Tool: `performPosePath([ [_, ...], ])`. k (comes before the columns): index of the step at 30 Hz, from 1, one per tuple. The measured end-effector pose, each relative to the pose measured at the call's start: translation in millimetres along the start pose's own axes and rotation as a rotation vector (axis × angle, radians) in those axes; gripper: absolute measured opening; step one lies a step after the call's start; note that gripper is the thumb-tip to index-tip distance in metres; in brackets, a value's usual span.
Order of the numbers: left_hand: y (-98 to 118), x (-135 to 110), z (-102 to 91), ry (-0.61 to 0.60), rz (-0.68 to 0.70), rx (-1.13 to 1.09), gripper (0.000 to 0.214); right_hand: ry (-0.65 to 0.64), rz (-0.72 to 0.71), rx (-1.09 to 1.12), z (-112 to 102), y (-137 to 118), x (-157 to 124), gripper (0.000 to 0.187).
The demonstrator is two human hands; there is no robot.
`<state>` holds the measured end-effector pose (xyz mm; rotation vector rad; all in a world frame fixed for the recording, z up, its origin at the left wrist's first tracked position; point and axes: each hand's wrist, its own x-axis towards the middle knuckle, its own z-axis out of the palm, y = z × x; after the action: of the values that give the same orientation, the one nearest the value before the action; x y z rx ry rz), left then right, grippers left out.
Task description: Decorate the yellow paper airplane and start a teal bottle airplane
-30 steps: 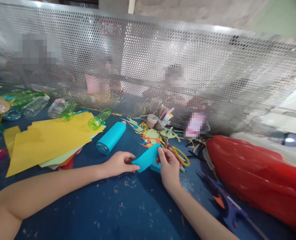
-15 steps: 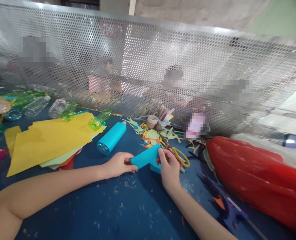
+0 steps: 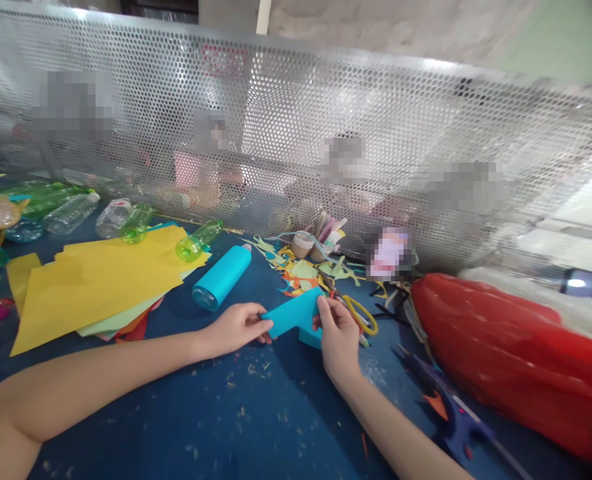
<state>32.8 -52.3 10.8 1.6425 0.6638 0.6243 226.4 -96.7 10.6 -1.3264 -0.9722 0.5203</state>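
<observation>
A strip of blue paper [image 3: 293,313] is stretched between my two hands above the table. My left hand [image 3: 239,328] pinches its left end between thumb and fingers. At the other end, my right hand [image 3: 339,337] grips the strip's upper right corner. Beneath it lies another piece of blue paper [image 3: 309,337], partly hidden by the strip and my right hand; I cannot tell whether the two are joined. Just beyond my left hand, a plastic bottle wrapped in blue paper [image 3: 223,275] lies on its side. Yellow-handled scissors [image 3: 361,315] rest behind my right hand.
Yellow sheets [image 3: 101,273] cover the left side, near several plastic bottles [image 3: 73,213]. Paper scraps [image 3: 303,270] lie ahead. A glue gun [image 3: 459,417] and a red plastic bag [image 3: 506,360] are right. A perforated metal panel [image 3: 286,120] stands behind, with people beyond it.
My left thumb and fingers have shifted slightly on the end of the blue strip. My right hand keeps its hold, and the view has moved very little.
</observation>
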Motion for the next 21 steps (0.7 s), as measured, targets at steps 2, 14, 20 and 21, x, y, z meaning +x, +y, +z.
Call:
performPosePath([
  [2,-2.1,0.4,-0.1,0.019,0.018,0.003,0.030,0.005,-0.007,0.000,-0.3,2.0,1.0,0.036],
  [14,3.2,0.8,-0.4,0.001,-0.003,-0.171,0.043,-0.009,-0.011,-0.022,0.4,0.0,0.6,0.038],
  [20,-0.7,1.5,-0.9,0.006,0.021,-0.056,0.040,0.000,0.029,0.004,0.7,1.4,1.2,0.036],
  [21,-0.8,1.2,-1.0,0.000,0.021,-0.055,0.040,0.003,0.027,0.007,0.7,1.5,1.3,0.036],
])
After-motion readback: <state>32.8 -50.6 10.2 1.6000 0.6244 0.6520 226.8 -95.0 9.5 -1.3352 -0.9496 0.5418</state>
